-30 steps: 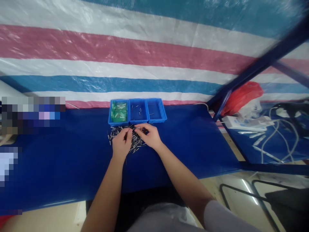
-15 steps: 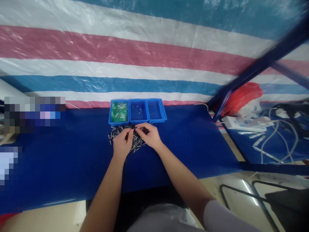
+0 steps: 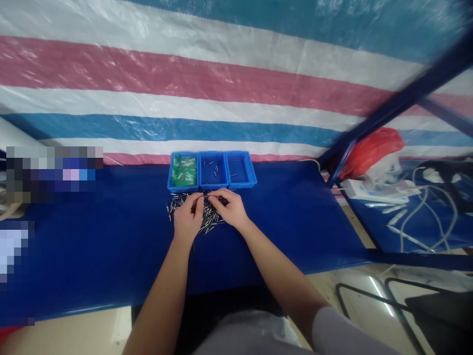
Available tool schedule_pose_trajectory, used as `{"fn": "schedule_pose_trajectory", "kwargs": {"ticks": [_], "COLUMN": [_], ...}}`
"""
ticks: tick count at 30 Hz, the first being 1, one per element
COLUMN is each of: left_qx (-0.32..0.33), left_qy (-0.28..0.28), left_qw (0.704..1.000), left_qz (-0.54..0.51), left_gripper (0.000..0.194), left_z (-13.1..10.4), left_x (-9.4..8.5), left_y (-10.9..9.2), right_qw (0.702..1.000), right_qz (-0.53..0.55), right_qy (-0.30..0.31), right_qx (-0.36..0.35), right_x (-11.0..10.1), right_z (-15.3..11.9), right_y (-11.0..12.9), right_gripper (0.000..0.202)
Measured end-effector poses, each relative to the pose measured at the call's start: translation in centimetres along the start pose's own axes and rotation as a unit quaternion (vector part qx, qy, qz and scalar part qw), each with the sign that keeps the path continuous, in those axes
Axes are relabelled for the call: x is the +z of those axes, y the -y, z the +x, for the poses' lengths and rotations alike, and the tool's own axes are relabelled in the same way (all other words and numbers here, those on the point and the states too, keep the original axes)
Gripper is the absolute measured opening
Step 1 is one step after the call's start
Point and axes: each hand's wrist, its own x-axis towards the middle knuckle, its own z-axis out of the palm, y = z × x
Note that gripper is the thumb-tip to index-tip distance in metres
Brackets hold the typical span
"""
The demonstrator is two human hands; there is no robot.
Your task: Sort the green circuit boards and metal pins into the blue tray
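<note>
A loose pile of thin black-and-silver rods point(image 3: 209, 223) lies on the blue table, just in front of three blue bins. My left hand point(image 3: 187, 217) hovers over the pile's left part, thumb and forefinger pinched together; whatever sits between them is too small to make out. Facing it, my right hand point(image 3: 232, 209) is closed in a pinch on what looks like one thin rod, its tip pointing toward the left fingers. The two sets of fingertips are close together. Both hands hide part of the pile.
Green packets with pale pieces fill the left bin point(image 3: 169, 183). A few small rods lie in the middle bin point(image 3: 214, 181), and one in the right bin point(image 3: 242, 170). A striped tarp point(image 3: 236, 84) hangs behind the table point(image 3: 295, 222). Blue frame bars point(image 3: 388, 108) stand at right.
Both hands stay over the pile in nearly the same pinched pose, with only slight fingertip movement. The view has shifted very slightly.
</note>
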Motion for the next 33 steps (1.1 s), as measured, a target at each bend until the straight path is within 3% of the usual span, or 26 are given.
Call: {"fn": "schedule_pose_trajectory", "kwargs": {"ticks": [12, 21, 25, 33], "left_qx": [0.051, 0.101, 0.092, 0.077], "left_qy": [-0.006, 0.001, 0.006, -0.014], "left_qw": [0.998, 0.994, 0.996, 0.997], "left_qz": [-0.030, -0.045, -0.019, -0.002], "left_gripper": [0.022, 0.029, 0.031, 0.022], "left_z": [0.09, -0.10, -0.10, 0.06], "left_x": [-0.17, 0.20, 0.42, 0.07], "left_y": [-0.29, -0.19, -0.03, -0.22], "right_qw": [1.000, 0.999, 0.995, 0.991], "right_qz": [-0.007, 0.006, 0.042, 0.095], "right_qy": [0.002, 0.021, 0.044, 0.012], "right_qx": [0.000, 0.050, 0.084, 0.098], "right_x": [-0.01, 0.15, 0.11, 0.22], "right_z": [0.00, -0.42, -0.38, -0.09], "right_y": [-0.13, -0.06, 0.33, 0.30], "right_gripper": [0.018, 0.021, 0.023, 0.029]}}
